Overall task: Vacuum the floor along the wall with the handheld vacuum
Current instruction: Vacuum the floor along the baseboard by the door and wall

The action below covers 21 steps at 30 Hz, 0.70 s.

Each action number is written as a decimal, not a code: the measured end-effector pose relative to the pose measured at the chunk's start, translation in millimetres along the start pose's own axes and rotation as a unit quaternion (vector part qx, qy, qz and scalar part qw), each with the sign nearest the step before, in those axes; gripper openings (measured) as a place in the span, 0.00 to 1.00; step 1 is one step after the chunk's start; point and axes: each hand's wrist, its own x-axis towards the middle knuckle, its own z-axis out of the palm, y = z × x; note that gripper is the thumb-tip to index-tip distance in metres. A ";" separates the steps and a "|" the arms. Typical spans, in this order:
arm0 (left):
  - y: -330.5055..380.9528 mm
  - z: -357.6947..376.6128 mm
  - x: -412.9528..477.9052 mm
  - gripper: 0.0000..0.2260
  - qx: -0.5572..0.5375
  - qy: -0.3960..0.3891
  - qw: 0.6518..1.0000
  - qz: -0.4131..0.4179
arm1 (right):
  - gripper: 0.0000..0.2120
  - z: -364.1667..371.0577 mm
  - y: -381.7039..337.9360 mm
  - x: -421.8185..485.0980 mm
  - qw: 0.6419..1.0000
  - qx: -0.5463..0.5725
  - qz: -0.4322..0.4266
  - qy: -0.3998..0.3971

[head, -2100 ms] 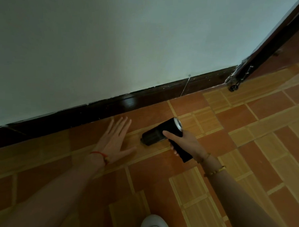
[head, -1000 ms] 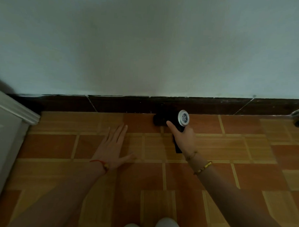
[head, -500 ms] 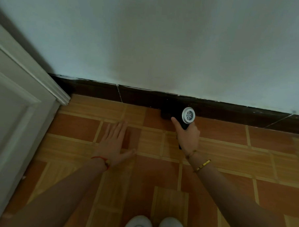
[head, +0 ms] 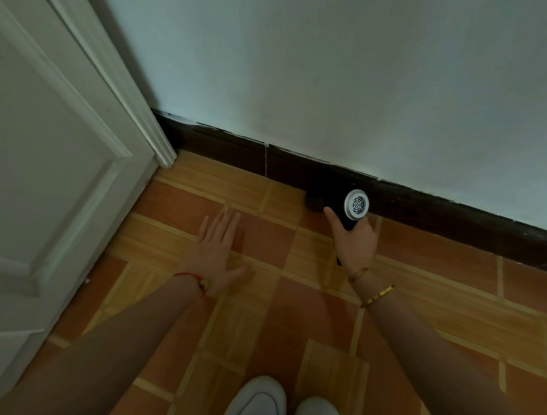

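Vacuum (head: 356,205) held low where the pale wall (head: 334,68) meets the tiled floor (head: 261,316)
A white door (head: 42,166) stands at the left, and a dark skirting board (head: 231,149) runs along the wall's foot; the left hand (head: 215,252) lies flat on the tiles with fingers straight, holding nothing, while the right hand (head: 355,242) curls round the black vacuum's handle, thumb stretched forward, its front end down at the skirting board and its silver grille facing up; white shoes (head: 257,401) show below
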 end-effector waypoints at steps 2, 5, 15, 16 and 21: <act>-3.9 0.6 -1.8 0.46 -0.004 0.000 1.000 -0.009 | 0.27 6.3 -3.9 1.9 1.000 0.000 -0.006 -0.010; -7.8 0.3 -4.5 0.46 -0.001 0.003 1.000 -0.018 | 0.27 13.2 -7.9 1.8 1.000 -0.002 -0.009 -0.016; -11.3 -3.6 -8.5 0.47 -0.026 0.019 0.999 -0.035 | 0.30 27.3 -12.8 7.7 0.997 -0.016 -0.043 -0.060; -11.1 -3.0 -8.0 0.47 -0.024 0.019 0.999 -0.038 | 0.30 31.6 -14.9 9.3 0.997 -0.021 -0.047 -0.065; -11.4 -1.4 -4.7 0.47 -0.031 0.027 0.998 -0.046 | 0.32 48.1 -24.5 14.1 0.995 -0.023 -0.068 -0.075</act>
